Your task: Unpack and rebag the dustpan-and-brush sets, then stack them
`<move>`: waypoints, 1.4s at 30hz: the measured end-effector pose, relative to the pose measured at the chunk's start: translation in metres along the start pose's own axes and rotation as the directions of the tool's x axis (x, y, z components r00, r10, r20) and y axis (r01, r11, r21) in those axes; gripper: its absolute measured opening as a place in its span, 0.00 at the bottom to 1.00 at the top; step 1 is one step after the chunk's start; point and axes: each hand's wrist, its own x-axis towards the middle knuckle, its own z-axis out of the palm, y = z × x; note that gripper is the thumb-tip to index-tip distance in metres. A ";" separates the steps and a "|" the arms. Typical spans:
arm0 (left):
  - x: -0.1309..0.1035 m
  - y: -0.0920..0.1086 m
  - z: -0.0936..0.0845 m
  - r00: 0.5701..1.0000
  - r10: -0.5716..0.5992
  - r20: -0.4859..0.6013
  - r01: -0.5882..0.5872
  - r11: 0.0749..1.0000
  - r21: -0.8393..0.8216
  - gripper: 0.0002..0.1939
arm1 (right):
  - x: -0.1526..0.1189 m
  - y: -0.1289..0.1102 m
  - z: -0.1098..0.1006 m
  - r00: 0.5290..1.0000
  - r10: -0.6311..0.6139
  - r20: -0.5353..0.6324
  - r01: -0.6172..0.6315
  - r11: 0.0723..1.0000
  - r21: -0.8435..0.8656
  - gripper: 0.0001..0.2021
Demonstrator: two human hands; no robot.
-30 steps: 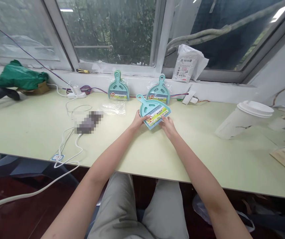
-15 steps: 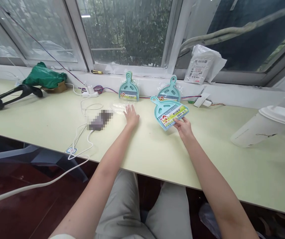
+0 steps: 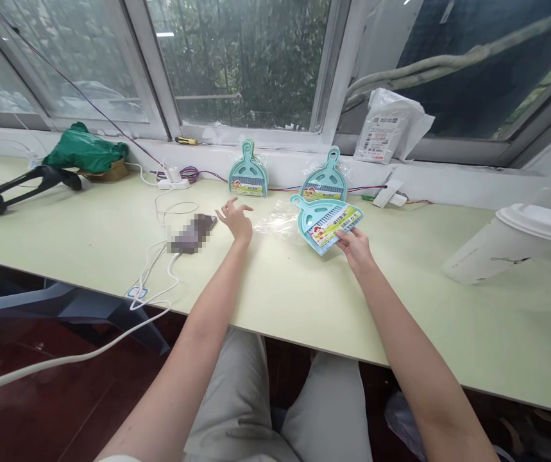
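My right hand [image 3: 356, 249] grips the lower right edge of a teal dustpan set [image 3: 326, 221], which has a brush and a printed label and is tilted above the table. My left hand [image 3: 237, 221] is raised with its fingers spread and nothing in it. Between the hands, crumpled clear plastic [image 3: 279, 221] lies on the table. Behind them, one teal dustpan set [image 3: 247, 173] leans on the wall at the left, and another in clear wrap [image 3: 326, 176] leans to its right, partly hidden by the held one.
A blurred phone-like object [image 3: 192, 234] with white cables lies left of my left hand. A white lidded cup [image 3: 506, 247] is at the right. Along the back are a power strip [image 3: 173, 183], a green bag [image 3: 83, 149] and a white package [image 3: 381, 131] on the sill.
My left hand has moved left and lifted, its fingers now spread. The clear plastic now lies to the right of it rather than at its left. My right hand keeps the dustpan set nearly still.
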 end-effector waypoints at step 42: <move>-0.027 0.034 0.032 0.921 0.269 0.283 -0.199 0.947 -0.251 0.11 | -0.002 0.007 0.015 0.983 0.183 0.030 -0.183 0.983 -0.004 0.10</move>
